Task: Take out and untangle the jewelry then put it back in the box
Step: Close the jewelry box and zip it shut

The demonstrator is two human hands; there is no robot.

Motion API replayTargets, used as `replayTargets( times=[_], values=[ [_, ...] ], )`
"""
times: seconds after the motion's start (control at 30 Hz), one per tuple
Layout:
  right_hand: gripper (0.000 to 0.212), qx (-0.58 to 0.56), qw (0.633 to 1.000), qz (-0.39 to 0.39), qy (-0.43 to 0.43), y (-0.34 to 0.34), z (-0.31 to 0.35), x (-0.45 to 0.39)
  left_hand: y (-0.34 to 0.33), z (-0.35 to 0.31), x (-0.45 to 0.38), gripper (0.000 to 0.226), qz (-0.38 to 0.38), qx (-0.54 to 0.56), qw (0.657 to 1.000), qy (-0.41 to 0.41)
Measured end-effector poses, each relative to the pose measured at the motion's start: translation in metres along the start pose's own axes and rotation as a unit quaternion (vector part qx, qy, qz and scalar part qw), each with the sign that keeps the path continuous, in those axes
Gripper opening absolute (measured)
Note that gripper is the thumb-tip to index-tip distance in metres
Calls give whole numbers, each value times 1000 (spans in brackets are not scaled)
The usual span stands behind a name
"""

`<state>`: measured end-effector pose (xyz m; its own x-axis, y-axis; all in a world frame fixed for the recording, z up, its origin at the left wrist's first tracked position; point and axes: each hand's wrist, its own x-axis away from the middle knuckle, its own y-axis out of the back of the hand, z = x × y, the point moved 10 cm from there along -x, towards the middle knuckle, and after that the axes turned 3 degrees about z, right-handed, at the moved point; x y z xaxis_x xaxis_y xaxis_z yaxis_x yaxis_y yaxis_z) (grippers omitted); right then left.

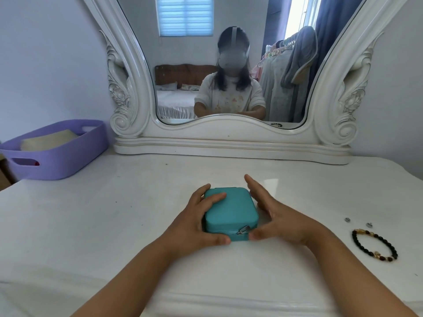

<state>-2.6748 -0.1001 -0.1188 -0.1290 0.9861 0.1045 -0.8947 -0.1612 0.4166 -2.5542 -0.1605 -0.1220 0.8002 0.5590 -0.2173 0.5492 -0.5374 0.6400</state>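
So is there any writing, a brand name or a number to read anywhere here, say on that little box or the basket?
None can be read.
Square teal zip-up jewelry box: plain lid, no lettering in view.
Lilac plastic basket: no label showing.
Black and gold beaded bracelet: no text.
Pale print on the person's white shirt in the white-framed mirror: too blurred to tell.

A single wide-angle view from a head-worn camera looks forward and down across a white dressing table [114,213]. Both forearms enter from the bottom edge, close to the lens. An ornate mirror [229,65] fills the upper frame, reflecting the seated person facing the camera.
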Motion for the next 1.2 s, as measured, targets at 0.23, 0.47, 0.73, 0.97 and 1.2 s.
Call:
replayTargets(
  times=[0.23,0.47,0.73,0.97,1.2],
  values=[
    [102,34,993,-106,29,8,-2,-10,10,-32,6,58,-84,-104,985,-108],
    [100,-20,985,-167,25,13,-1,-5,31,-73,26,15,-255,-176,922,-234],
    [103,21,982,-184,19,12,0,-4,28,-62,20,9,-218,-129,946,-203],
    [103,19,982,-189,15,14,-1,-5,29,-56,15,12,-214,-65,960,-170],
    [106,28,982,-188,9,14,-1,-5,27,-46,10,16,-193,-26,973,-125]
  ],
)
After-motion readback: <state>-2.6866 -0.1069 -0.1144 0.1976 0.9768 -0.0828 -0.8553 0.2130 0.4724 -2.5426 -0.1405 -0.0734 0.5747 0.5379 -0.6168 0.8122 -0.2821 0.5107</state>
